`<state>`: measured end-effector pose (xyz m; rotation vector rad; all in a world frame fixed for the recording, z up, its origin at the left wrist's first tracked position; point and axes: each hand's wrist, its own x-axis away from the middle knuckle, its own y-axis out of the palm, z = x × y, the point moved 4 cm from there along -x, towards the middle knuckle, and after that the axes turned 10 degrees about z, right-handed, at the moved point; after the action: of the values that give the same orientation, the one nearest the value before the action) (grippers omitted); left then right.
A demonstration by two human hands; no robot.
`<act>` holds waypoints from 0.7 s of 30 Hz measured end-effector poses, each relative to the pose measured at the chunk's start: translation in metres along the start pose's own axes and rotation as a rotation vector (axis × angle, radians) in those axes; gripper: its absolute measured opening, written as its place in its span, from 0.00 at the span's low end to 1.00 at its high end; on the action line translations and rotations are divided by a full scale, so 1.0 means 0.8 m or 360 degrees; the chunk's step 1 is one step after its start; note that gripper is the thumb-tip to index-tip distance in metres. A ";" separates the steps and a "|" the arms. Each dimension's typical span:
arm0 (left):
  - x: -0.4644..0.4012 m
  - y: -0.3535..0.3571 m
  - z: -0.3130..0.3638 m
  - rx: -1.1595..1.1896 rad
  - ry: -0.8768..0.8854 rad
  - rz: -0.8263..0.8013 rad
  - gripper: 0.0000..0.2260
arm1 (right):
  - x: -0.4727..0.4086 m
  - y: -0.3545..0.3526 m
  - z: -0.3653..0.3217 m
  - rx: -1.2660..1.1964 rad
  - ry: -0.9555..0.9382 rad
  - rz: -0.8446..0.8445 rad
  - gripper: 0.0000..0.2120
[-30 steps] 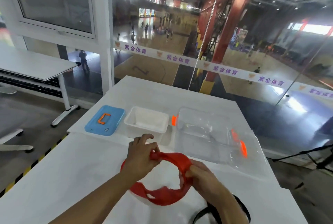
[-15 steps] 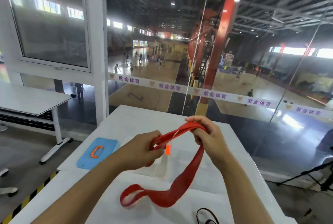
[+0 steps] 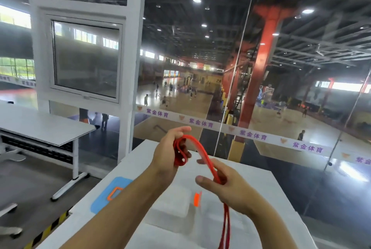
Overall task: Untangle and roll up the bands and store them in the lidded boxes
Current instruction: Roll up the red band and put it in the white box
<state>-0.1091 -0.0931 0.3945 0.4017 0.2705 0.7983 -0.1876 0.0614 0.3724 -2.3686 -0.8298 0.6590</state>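
Note:
A red elastic band is held up in the air above the white table. My left hand grips a small coil of it near the fingers. From there the band arches over to my right hand, which pinches it; two strands hang down from that hand to the bottom edge. Below the hands sits a white box without a lid. A blue lid with an orange handle lies to its left. An orange latch of the clear box shows right of the white box.
A glass wall stands right behind the table, with a sports hall beyond. A second white table stands at the left on grey floor. Yellow-black tape marks the floor beside my table.
The band was lifted off the table. My left hand has wound a small coil of it, and my right hand dropped lower while the view tilted upward.

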 end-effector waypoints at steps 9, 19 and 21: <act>0.025 0.000 -0.044 0.0022 -0.0201 0.0212 0.13 | 0.016 0.066 0.006 -0.0442 -0.0068 0.0632 0.26; 0.058 -0.059 -0.097 -0.0606 -0.0596 -0.0559 0.14 | 0.063 0.053 0.066 -0.0471 0.0028 0.0397 0.12; 0.064 -0.071 -0.106 -0.0742 -0.0635 -0.0714 0.19 | 0.078 0.058 0.071 -0.0507 0.0053 0.0303 0.14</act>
<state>-0.0707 -0.0704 0.2891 0.0461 -0.1968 0.3093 -0.1593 0.0914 0.2854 -2.7648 -0.7461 0.5958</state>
